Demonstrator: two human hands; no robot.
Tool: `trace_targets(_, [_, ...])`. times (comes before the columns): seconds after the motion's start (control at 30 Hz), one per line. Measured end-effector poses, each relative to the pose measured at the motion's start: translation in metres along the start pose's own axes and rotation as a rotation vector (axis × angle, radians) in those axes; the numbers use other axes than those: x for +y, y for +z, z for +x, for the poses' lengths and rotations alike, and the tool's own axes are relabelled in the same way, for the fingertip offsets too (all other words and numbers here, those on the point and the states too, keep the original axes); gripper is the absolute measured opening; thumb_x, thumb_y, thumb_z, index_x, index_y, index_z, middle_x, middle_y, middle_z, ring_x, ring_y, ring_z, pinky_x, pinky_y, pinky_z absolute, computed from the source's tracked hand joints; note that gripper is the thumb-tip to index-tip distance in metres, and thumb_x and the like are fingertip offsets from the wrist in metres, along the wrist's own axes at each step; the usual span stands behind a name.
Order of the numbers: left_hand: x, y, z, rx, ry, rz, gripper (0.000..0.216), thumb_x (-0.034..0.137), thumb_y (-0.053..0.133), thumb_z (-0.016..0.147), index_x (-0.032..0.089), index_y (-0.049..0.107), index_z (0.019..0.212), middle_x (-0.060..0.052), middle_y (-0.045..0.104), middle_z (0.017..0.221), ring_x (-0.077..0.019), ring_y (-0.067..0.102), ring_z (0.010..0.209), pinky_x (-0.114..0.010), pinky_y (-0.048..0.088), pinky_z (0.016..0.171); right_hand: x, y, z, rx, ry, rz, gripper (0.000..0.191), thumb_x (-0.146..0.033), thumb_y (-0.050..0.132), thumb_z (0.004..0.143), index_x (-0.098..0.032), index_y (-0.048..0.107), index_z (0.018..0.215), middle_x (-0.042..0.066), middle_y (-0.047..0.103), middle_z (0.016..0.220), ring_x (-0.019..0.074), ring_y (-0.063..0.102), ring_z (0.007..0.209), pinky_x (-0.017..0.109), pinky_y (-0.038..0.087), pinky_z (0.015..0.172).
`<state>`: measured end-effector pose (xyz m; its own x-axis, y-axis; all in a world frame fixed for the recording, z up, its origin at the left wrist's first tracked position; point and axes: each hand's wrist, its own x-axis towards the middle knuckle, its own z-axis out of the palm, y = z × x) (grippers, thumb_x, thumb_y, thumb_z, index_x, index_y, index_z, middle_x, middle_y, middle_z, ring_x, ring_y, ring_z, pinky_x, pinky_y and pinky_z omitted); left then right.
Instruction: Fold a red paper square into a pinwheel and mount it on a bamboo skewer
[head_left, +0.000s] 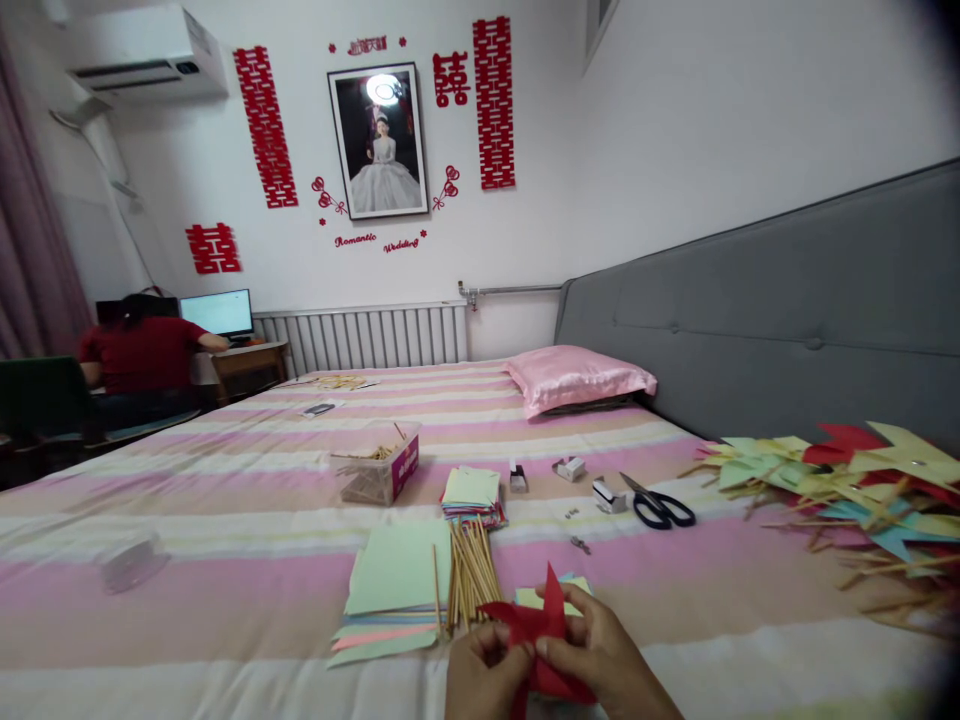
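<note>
on the near side of the striped bed cover (pixel 247 625), your left hand (pixel 480 675) and right hand (pixel 601 648) sit close together, both pinching the same piece. the bundle of sticks (pixel 472 572) lies just to their far left. between your fingers is the folded red paper (pixel 535 625); hold its middle firmly with both thumbs and ease the folds in evenly, without flattening them. one tip points far, another left, the rest spreads near; no single long axis is plain.
</note>
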<state>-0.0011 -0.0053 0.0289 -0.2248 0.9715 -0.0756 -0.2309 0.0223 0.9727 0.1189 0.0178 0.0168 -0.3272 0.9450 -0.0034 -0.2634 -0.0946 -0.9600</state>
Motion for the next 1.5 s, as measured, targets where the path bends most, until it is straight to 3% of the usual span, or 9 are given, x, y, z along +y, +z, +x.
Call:
trace_targets(0.13, [-0.001, -0.005, 0.003, 0.024, 0.007, 0.021, 0.011, 0.019, 0.065, 0.046, 0.013, 0.057, 0.04, -0.001, 0.058, 0.038, -0.0104, 0.046, 0.037, -0.022, 0.034, 0.045, -0.002, -0.001, 0.001, -0.029, -0.058, -0.08, 0.067, -0.051, 0.071, 0.051, -0.015, 0.045, 0.102, 0.009, 0.07, 0.079, 0.0245, 0.067, 0.07, 0.035, 0.051, 0.063])
trace_targets(0.27, [0.002, -0.016, 0.007, 0.062, 0.033, 0.061, 0.01, 0.017, 0.063, 0.049, 0.013, 0.058, 0.042, -0.001, 0.06, 0.041, -0.011, 0.048, 0.042, -0.021, 0.034, 0.046, -0.012, -0.029, 0.009, 0.027, -0.104, -0.296, 0.055, -0.048, 0.064, 0.061, -0.014, 0.052, 0.102, 0.012, 0.068, 0.091, 0.0254, 0.064, 0.086, 0.036, 0.049, 0.075])
trace_targets(0.33, [0.003, -0.02, 0.009, 0.097, 0.055, 0.07, 0.011, 0.018, 0.062, 0.05, 0.014, 0.056, 0.041, 0.0, 0.058, 0.04, -0.0108, 0.047, 0.042, -0.021, 0.033, 0.046, -0.015, -0.05, 0.018, 0.111, -0.128, -0.463, 0.043, -0.042, 0.054, 0.072, -0.012, 0.055, 0.103, 0.016, 0.063, 0.105, 0.0253, 0.059, 0.098, 0.038, 0.043, 0.087])
trace_targets(0.4, [0.003, -0.022, 0.01, 0.129, 0.077, 0.077, 0.012, 0.019, 0.062, 0.049, 0.015, 0.055, 0.04, 0.001, 0.056, 0.039, -0.0104, 0.046, 0.042, -0.02, 0.032, 0.046, -0.013, -0.07, 0.029, 0.187, -0.14, -0.644, 0.046, -0.036, 0.045, 0.076, -0.006, 0.054, 0.11, 0.02, 0.055, 0.118, 0.028, 0.052, 0.107, 0.043, 0.038, 0.092])
trace_targets(0.47, [0.002, -0.022, 0.011, 0.146, 0.09, 0.084, 0.014, 0.019, 0.061, 0.049, 0.015, 0.053, 0.039, 0.002, 0.054, 0.039, -0.0102, 0.045, 0.042, -0.021, 0.031, 0.046, -0.006, -0.085, 0.039, 0.238, -0.159, -0.818, 0.049, -0.03, 0.043, 0.076, -0.001, 0.052, 0.114, 0.022, 0.048, 0.126, 0.0289, 0.04, 0.119, 0.043, 0.024, 0.102])
trace_targets(0.63, [0.0, -0.019, 0.012, 0.155, 0.101, 0.094, 0.012, 0.021, 0.06, 0.049, 0.014, 0.055, 0.04, 0.0, 0.056, 0.04, -0.0113, 0.046, 0.043, -0.022, 0.033, 0.046, 0.015, -0.101, 0.056, 0.227, -0.171, -1.14, 0.048, -0.022, 0.043, 0.079, -0.007, 0.047, 0.124, 0.014, 0.039, 0.137, 0.0245, 0.028, 0.128, 0.038, 0.018, 0.106])
trace_targets(0.97, [-0.003, -0.018, 0.016, 0.157, 0.089, 0.104, 0.012, 0.023, 0.06, 0.049, 0.014, 0.055, 0.041, -0.001, 0.059, 0.042, -0.0121, 0.048, 0.045, -0.022, 0.035, 0.047, 0.016, -0.115, 0.054, 0.349, -0.133, -1.428, 0.023, -0.029, 0.049, 0.086, -0.016, 0.057, 0.103, 0.007, 0.059, 0.111, 0.0215, 0.052, 0.106, 0.045, 0.037, 0.091])
trace_targets(1.13, [-0.002, -0.016, 0.014, 0.15, 0.092, 0.104, 0.012, 0.024, 0.06, 0.048, 0.014, 0.055, 0.042, 0.0, 0.058, 0.041, -0.0118, 0.048, 0.043, -0.022, 0.034, 0.046, 0.008, -0.122, 0.049, 0.393, -0.124, -1.419, 0.015, -0.025, 0.049, 0.086, -0.016, 0.06, 0.088, 0.003, 0.063, 0.093, 0.0164, 0.059, 0.087, 0.037, 0.047, 0.078])
trace_targets(1.5, [0.008, -0.008, 0.009, 0.152, 0.083, 0.104, 0.012, 0.022, 0.059, 0.048, 0.013, 0.057, 0.04, -0.001, 0.06, 0.039, -0.0114, 0.049, 0.041, -0.021, 0.036, 0.044, 0.005, -0.127, 0.05, 0.405, -0.081, -1.319, 0.015, -0.026, 0.05, 0.086, -0.015, 0.06, 0.084, 0.001, 0.064, 0.083, 0.014, 0.06, 0.076, 0.033, 0.049, 0.07])
